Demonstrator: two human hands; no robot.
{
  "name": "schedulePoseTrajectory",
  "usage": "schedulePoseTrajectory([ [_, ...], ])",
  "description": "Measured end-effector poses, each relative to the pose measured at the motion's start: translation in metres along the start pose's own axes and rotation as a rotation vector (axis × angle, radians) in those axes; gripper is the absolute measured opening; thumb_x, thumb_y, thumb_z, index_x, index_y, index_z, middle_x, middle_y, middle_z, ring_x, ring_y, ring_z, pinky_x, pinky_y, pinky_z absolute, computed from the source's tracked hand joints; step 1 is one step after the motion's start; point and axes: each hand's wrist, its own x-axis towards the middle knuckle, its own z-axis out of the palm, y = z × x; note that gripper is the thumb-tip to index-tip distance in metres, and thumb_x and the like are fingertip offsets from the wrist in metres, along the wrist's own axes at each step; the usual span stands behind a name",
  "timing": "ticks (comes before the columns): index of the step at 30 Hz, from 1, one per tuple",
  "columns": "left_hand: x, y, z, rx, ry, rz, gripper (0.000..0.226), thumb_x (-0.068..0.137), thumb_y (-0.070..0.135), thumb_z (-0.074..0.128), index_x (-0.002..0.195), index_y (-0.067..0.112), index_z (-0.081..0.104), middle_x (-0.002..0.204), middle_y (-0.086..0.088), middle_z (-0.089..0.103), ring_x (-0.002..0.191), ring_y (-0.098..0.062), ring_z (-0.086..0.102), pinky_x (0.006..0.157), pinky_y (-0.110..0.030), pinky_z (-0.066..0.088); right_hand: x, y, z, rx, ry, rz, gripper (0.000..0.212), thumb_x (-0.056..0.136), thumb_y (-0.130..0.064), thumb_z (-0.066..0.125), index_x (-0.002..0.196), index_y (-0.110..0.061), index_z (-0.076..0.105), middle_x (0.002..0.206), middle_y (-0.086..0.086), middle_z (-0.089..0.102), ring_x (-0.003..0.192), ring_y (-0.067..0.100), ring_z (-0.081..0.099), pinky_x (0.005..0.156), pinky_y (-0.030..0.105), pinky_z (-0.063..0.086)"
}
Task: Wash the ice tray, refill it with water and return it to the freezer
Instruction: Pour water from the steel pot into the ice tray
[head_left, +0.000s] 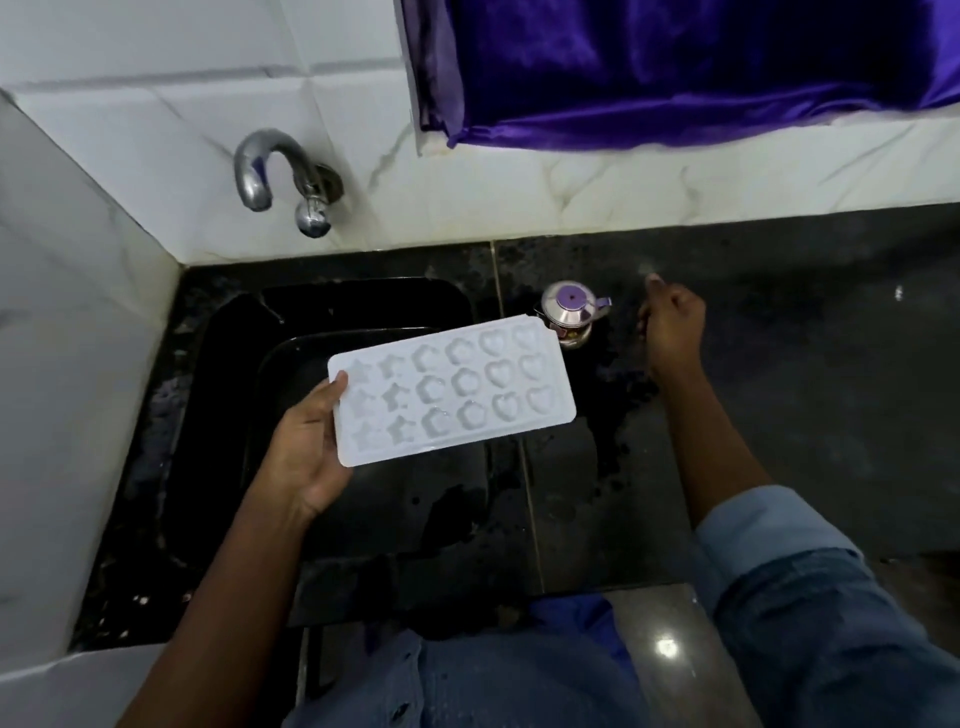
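A white tiled wall (182, 78) fills the space beyond both hands, and a dark stone counter (779, 364) spreads beneath them, wet in patches between the two wrists. A purple curtain (675, 67) hangs well beyond the right hand (672, 332), high on the wall. A black sink (234, 364) is sunk into the counter under and beyond the left hand (306, 447).

The white ice tray (452, 395) is held over the near right part of the sink, roughly level with its cavities facing up: three rows of star, flower and heart shapes. The left hand grips it at its short star end, thumb pressed on the top rim and fingers curled underneath; the heart end reaches out toward the right hand without touching it.

The right hand hovers over the counter, seen from the back, knuckles bent and one finger pointing away. I cannot tell whether it holds anything.

A curved metal tap (270, 166) juts from the wall beyond the left hand. A small metal pot with a purple lid (571, 312) stands just left of the right hand, partly behind the tray's far corner.
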Motion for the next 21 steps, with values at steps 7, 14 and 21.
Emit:
schedulePoseTrajectory([
  [7, 0.013, -0.037, 0.032, 0.011, 0.009, -0.077, 0.048, 0.108, 0.036, 0.048, 0.142, 0.005, 0.06, 0.137, -0.018, 0.07, 0.123, -0.035, 0.07, 0.091, -0.049, 0.064, 0.052, 0.039, 0.018, -0.2, -0.23, -0.025, 0.031, 0.098, -0.04, 0.062, 0.071, -0.025, 0.068, 0.063, -0.006, 0.061, 0.055, 0.006, 0.052, 0.063, 0.03, 0.04],
  [14, 0.012, -0.061, 0.032, -0.049, 0.089, -0.033, 0.045, 0.108, 0.032, 0.045, 0.139, 0.004, 0.062, 0.134, -0.017, 0.071, 0.119, -0.036, 0.072, 0.089, -0.05, 0.064, 0.058, 0.052, 0.032, -0.288, -0.37, -0.003, 0.056, 0.102, -0.046, 0.06, 0.079, 0.006, 0.057, 0.06, 0.004, 0.053, 0.046, 0.009, 0.052, 0.046, 0.022, 0.041],
  [21, 0.007, -0.066, 0.033, -0.048, 0.158, -0.032, 0.043, 0.107, 0.03, 0.044, 0.132, 0.005, 0.069, 0.129, -0.017, 0.074, 0.11, -0.033, 0.076, 0.083, -0.047, 0.066, 0.056, 0.055, 0.033, -0.086, -0.458, 0.049, 0.043, 0.103, -0.035, 0.063, 0.064, -0.016, 0.059, 0.057, -0.007, 0.045, 0.051, 0.005, 0.038, 0.05, 0.022, 0.03],
])
